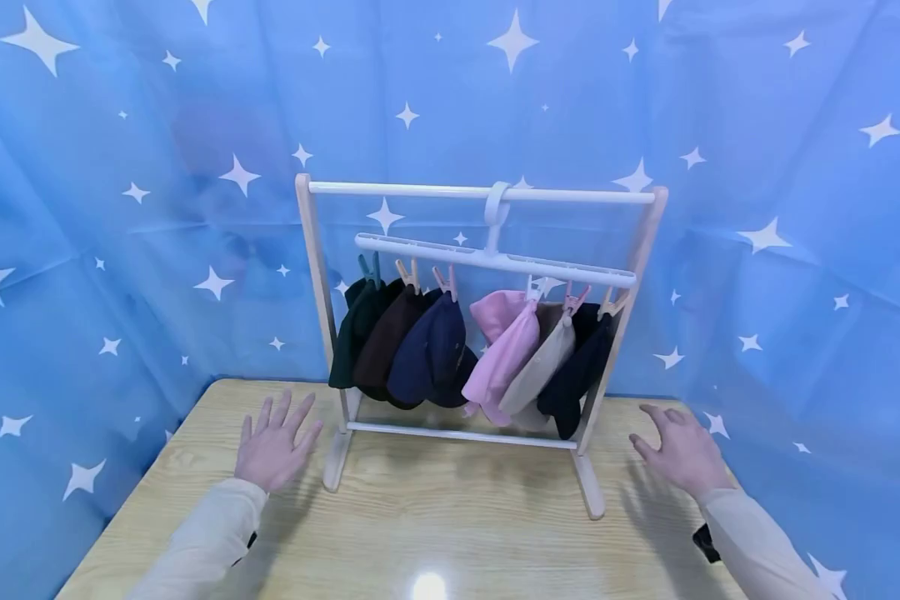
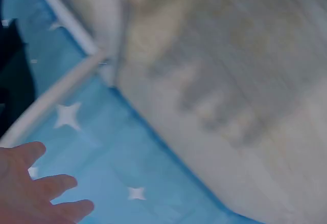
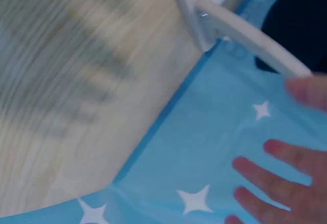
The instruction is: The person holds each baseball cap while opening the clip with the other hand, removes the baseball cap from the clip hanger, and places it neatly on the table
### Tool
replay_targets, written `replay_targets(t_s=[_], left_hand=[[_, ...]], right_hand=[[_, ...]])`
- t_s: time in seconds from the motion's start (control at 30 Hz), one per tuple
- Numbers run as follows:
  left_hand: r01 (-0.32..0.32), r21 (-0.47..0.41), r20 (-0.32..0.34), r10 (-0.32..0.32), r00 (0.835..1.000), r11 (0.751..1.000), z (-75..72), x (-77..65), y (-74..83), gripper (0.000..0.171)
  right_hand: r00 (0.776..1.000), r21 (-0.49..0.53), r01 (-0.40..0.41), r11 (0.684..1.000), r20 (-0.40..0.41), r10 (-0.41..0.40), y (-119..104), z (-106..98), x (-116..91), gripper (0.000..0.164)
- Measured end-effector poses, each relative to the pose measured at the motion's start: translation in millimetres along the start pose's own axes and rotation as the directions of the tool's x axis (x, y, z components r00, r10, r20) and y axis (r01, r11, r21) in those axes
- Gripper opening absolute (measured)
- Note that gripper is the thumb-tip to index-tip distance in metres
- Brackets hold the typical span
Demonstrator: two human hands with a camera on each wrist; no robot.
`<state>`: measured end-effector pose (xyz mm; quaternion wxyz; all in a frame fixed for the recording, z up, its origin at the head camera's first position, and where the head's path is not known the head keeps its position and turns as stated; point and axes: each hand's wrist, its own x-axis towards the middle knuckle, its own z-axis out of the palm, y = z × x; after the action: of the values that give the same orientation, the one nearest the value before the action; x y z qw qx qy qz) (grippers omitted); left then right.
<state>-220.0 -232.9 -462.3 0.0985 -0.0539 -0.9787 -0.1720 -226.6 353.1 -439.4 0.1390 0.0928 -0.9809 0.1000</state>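
Note:
My left hand (image 1: 276, 446) is over the table to the left of a small wooden garment rack, fingers spread and holding nothing. To the rack's right is my right hand (image 1: 682, 450), its fingers loosely extended and also holding nothing. A white hanger (image 1: 487, 257) hooks over the top rail of the rack (image 1: 397, 191) and tilts slightly down to the right. Clothespins (image 1: 407, 273) hold soft, cap-like items on it: dark green (image 1: 360, 329), brown (image 1: 390, 342) and navy (image 1: 431, 346) on the left; pink (image 1: 504, 350), beige (image 1: 543, 358) and black (image 1: 581, 367) on the right.
The rack's feet (image 1: 588, 485) stand on a light wood-grain table (image 1: 450, 533). Blue curtains with white stars (image 1: 157, 292) surround the table at the back and both sides. A lower rail (image 1: 461, 435) joins the rack's two sides near the tabletop.

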Motion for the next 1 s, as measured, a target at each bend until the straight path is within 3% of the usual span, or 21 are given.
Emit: replay_targets(t_s=[0.13, 0.23, 0.53, 0.67, 0.77, 1.0], left_hand=[[-0.069, -0.029, -0.074, 0.066, 0.995, 0.997, -12.1, 6.8, 17.1, 0.059], [-0.128, -0.062, -0.172, 0.116, 0.978, 0.990, -25.9, 11.8, 30.3, 0.051], [-0.249, -0.142, -0.338, 0.190, 0.922, 0.958, -71.4, 33.4, 69.3, 0.030], [-0.310, -0.165, -0.366, 0.234, 0.901, 0.936, -84.9, 49.9, 84.4, 0.027], [-0.314, -0.176, -0.334, 0.243, 0.911, 0.933, -91.9, 63.5, 92.6, 0.029], [-0.210, -0.219, -0.203, 0.166, 0.965, 0.953, -98.0, 87.0, 104.0, 0.044]], right_hand=[[1.000, 0.079, -0.009, 0.997, -0.018, 0.011, -12.5, -12.1, 1.0, 0.031], [0.999, 0.093, 0.005, 0.996, -0.039, -0.002, -21.6, -17.2, 3.2, 0.022], [0.999, 0.124, 0.017, 0.992, -0.036, -0.013, -48.8, -27.1, 1.9, 0.015], [0.998, 0.120, 0.037, 0.992, -0.048, -0.032, -53.9, -31.3, 0.3, 0.016], [0.994, 0.104, 0.080, 0.991, -0.085, -0.071, -57.8, -37.1, 2.5, 0.016], [0.981, 0.081, 0.155, 0.985, -0.133, -0.144, -72.0, -52.4, 8.9, 0.015]])
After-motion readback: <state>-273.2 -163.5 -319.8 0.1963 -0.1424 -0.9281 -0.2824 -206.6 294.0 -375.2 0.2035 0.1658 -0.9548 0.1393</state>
